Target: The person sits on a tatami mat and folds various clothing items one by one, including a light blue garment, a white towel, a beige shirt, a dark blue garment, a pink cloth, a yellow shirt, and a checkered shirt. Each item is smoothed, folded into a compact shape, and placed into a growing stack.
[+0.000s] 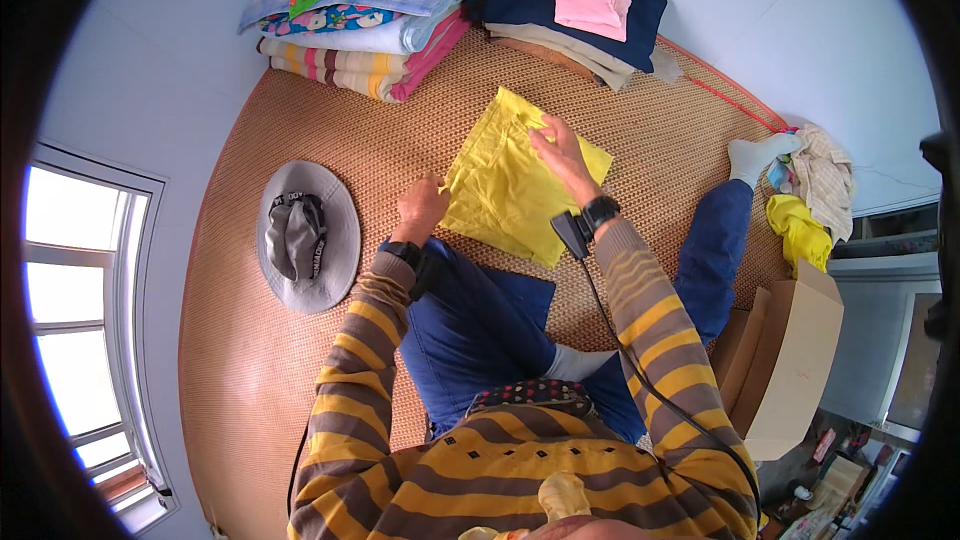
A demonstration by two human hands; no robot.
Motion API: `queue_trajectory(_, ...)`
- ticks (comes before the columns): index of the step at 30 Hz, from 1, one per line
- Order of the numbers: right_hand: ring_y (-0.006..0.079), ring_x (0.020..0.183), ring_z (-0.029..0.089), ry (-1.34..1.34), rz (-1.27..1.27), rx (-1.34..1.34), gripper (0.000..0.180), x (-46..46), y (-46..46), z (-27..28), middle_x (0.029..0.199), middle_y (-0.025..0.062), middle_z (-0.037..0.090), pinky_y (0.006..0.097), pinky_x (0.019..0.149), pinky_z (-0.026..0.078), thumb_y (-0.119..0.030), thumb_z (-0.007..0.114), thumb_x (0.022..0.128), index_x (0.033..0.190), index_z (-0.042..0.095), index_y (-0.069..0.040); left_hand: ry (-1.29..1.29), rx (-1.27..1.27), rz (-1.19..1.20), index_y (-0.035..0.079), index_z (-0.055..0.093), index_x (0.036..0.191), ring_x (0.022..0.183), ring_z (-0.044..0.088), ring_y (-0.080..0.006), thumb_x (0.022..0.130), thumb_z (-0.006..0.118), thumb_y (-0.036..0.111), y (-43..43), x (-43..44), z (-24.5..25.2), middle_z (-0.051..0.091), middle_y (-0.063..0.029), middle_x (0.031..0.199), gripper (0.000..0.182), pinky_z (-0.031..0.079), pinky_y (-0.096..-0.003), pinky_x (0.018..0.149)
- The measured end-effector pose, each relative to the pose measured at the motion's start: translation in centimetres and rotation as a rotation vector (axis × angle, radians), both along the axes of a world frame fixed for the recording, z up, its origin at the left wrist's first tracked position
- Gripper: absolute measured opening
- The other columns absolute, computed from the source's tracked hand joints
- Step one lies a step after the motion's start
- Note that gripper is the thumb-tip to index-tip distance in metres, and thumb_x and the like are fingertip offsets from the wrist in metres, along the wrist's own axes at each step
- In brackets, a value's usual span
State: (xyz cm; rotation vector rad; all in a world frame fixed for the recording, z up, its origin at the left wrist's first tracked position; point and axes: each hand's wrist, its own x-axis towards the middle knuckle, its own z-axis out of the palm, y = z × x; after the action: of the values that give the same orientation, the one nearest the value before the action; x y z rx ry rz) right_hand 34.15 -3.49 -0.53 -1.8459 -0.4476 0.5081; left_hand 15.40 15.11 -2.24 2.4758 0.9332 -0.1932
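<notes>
A yellow cloth garment (506, 187) lies spread on the woven mat before my crossed legs, with creases near its top. At its left edge, my left hand (424, 204) pinches the fabric between curled fingers. My right hand (559, 154) rests over the garment's upper right part, its fingers bent; whether they grip the cloth cannot be told. Each wrist wears a black band, and a cable runs from the right one along the striped sleeve.
A grey brimmed hat (309, 236) lies at left. Folded bedding (352, 52) and dark folded clothes (525, 0) with a pink cloth (591, 6) stand at the wall. At right are crumpled clothes (821, 172) and an open cardboard box (795, 360).
</notes>
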Motion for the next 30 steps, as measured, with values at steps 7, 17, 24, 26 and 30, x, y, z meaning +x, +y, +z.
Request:
queue_trajectory(7,0.0343,0.09,0.061,-0.48,0.056,-0.312,0.033,-6.0,-7.7,-3.5,0.096,0.016,0.062,0.0413,0.078,0.05,-0.02,0.063,0.084,0.111,0.055,-0.003,-0.003,-0.109,-0.23,0.01,0.064,0.107,0.093,0.063,-0.0313,0.079,0.062,0.043,0.9,2.7,-1.1,0.066,-0.015,0.099,0.044,0.049,-0.0418,0.079)
queue_trajectory(17,0.0347,0.1,0.051,-0.633,0.163,-0.375,0.035,-11.6,-11.7,-2.7,0.11,0.016,0.053,0.0441,0.087,0.043,-0.016,0.066,0.079,0.108,0.054,-0.001,-0.143,0.025,-0.379,0.009,0.063,0.103,0.105,0.055,-0.0338,0.078,0.067,0.039,-0.4,5.5,-2.7,0.06,-0.0144,0.104,0.04,0.045,-0.0444,0.086)
queue_trajectory(24,0.0349,0.107,0.048,-0.734,0.176,-0.38,0.047,-12.7,-12.7,-2.7,0.116,0.0167,0.05,0.045,0.092,0.042,-0.028,0.07,0.078,0.112,0.051,-0.001,-0.075,-0.141,-0.43,0.003,0.065,0.096,0.089,0.062,-0.033,0.077,0.067,0.04,1.5,6.3,-2.2,0.065,-0.0183,0.092,0.042,0.048,-0.0435,0.076)
queue_trajectory(26,0.0351,0.11,0.048,-0.714,0.195,-0.397,0.048,-12.7,-13.1,-2.4,0.12,0.0161,0.049,0.0449,0.093,0.041,-0.029,0.07,0.08,0.115,0.051,-0.001,-0.049,-0.237,-0.431,0.004,0.066,0.092,0.083,0.063,-0.0333,0.076,0.065,0.038,2.4,6.4,-1.7,0.065,-0.0185,0.085,0.038,0.048,-0.0437,0.072)
queue_trajectory(30,0.0352,0.115,0.045,-0.722,0.253,-0.429,0.054,-12.8,-13.1,-2.0,0.126,0.0162,0.047,0.0454,0.098,0.038,-0.033,0.071,0.079,0.119,0.05,-0.002,0.123,-0.084,-0.464,0.004,0.065,0.091,0.084,0.064,-0.0334,0.075,0.065,0.037,3.8,4.3,-1.6,0.066,-0.0203,0.088,0.036,0.048,-0.043,0.073)
